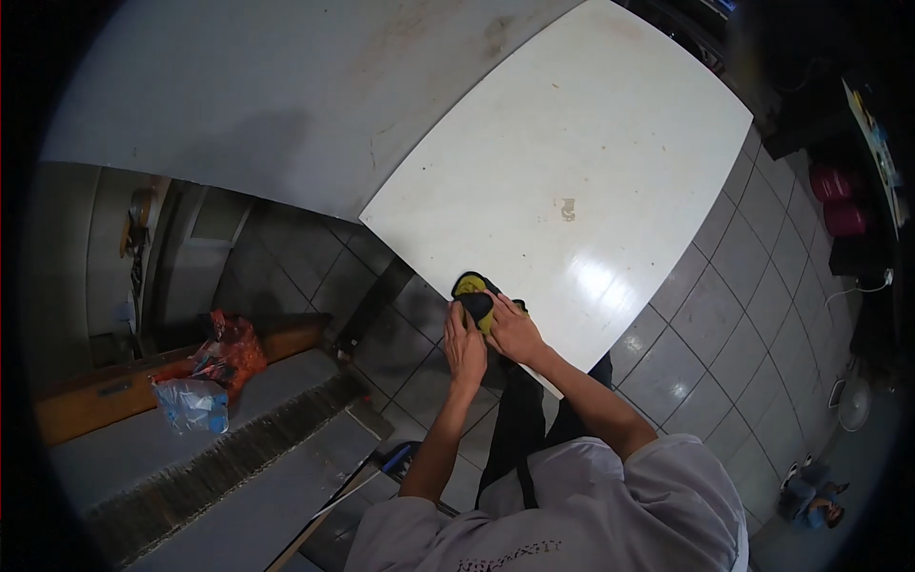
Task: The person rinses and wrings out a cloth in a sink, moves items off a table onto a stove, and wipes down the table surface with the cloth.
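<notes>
A small black and yellow-green item (473, 284), perhaps of cloth, lies at the near edge of the white table (610, 162). My left hand (464, 345) holds its near left side, with the fingers bent against it at the table's edge. On its right side, my right hand (513, 329) grips it with the fingertips. Both hands are close together, and parts of the item are hidden under the fingers. Its exact shape is too small to make out.
A grey wall (286, 86) borders the table at the left. Red and clear plastic bags (229, 355) lie on a ledge at lower left. Tiled floor (686, 334) shows at right, with dark red containers (843, 200) beyond. A person (813, 499) is at far lower right.
</notes>
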Motion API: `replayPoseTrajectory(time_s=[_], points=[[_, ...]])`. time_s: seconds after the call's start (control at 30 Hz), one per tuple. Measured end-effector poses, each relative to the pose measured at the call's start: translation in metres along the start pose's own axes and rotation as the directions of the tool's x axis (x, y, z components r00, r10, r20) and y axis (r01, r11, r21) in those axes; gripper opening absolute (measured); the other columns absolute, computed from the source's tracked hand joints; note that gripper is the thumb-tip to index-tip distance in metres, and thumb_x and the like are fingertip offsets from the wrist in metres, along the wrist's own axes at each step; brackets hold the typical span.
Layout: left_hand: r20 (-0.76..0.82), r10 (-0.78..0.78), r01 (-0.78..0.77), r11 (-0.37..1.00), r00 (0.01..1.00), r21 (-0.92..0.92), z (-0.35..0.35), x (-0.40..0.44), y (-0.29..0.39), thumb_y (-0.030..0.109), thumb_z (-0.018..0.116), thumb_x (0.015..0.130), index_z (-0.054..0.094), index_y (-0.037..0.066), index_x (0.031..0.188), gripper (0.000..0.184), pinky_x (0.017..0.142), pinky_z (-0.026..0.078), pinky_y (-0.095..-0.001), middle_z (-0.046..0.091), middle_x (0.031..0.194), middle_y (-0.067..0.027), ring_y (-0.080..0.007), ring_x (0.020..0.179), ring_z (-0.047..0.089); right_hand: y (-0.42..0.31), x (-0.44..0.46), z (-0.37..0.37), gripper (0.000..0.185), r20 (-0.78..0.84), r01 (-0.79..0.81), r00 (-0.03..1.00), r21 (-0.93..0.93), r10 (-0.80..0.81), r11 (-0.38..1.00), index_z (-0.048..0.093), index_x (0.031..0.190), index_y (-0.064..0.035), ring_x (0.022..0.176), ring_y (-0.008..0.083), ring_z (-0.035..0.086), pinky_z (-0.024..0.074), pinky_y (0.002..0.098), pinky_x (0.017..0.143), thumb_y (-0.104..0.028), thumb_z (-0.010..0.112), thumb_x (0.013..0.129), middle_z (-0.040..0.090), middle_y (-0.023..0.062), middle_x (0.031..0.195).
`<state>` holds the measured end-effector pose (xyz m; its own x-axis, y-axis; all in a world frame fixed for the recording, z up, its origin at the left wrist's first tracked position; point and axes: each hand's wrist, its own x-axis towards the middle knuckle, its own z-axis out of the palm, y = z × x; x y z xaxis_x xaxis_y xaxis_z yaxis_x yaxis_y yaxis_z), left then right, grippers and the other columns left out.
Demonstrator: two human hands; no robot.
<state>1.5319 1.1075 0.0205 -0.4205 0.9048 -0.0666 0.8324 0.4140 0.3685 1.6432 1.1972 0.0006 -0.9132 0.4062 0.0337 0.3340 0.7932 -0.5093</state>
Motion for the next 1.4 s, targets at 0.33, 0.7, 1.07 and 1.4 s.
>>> replayPoseTrajectory(time_s=[0.33, 0.7, 1.07, 1.4], points=[[-0.155, -0.216, 0.237, 0.963, 0.964, 0.129, -0.007, 0.079, -0.037, 0.005, 0.049, 0.093, 0.039, -0.013, 0.138, 0.05, 0.116, 0.026, -0.0503, 0.035, 0.146, -0.024, -0.0438, 0.141, 0.027, 0.027, 0.123, 0.002, 0.045, 0.007, 0.164, 0.986, -0.07, -0.164, 0.984, 0.065, 0.112, 0.0044, 0.14, 0.0298, 0.034, 0.0282, 0.0417, 0.116, -0.031, 0.06, 0.085, 0.051, 0.0197, 0.137], [-0.344, -0.243, 0.341, 0.904, 0.907, 0.258, -0.026, 0.177, -0.117, 0.009, 0.055, 0.091, 0.046, -0.013, 0.132, 0.048, 0.111, 0.036, -0.0455, 0.047, 0.139, -0.0221, -0.04, 0.135, 0.04, 0.033, 0.262, 0.028, 0.05, -0.086, 0.214, 0.972, -0.081, -0.22, 0.974, 0.057, 0.123, 0.0053, 0.14, 0.0275, 0.036, 0.0249, 0.0397, 0.118, -0.03, 0.057, 0.088, 0.05, 0.0182, 0.139], [-0.363, -0.297, 0.392, 0.893, 0.883, 0.221, -0.028, 0.204, -0.147, 0.011, 0.054, 0.091, 0.047, -0.009, 0.131, 0.046, 0.093, 0.046, -0.043, 0.054, 0.133, -0.0203, -0.0314, 0.12, 0.053, 0.029, 0.301, 0.025, 0.043, -0.065, 0.225, 0.971, -0.091, -0.231, 0.97, 0.065, 0.112, 0.0029, 0.138, 0.0269, 0.038, 0.0251, 0.0391, 0.118, -0.029, 0.059, 0.084, 0.048, 0.0196, 0.14], [-0.327, -0.26, 0.317, 0.939, 0.909, 0.134, -0.015, 0.219, -0.127, 0.002, 0.057, 0.087, 0.039, -0.017, 0.135, 0.054, 0.112, 0.034, -0.0449, 0.044, 0.139, -0.0316, -0.0406, 0.134, 0.04, 0.066, 0.303, 0.027, 0.039, -0.274, 0.264, 0.933, 0.073, -0.235, 0.962, 0.067, 0.105, 0.0074, 0.131, 0.0308, 0.047, 0.0326, 0.0385, 0.114, -0.022, 0.059, 0.081, 0.055, 0.0232, 0.132]])
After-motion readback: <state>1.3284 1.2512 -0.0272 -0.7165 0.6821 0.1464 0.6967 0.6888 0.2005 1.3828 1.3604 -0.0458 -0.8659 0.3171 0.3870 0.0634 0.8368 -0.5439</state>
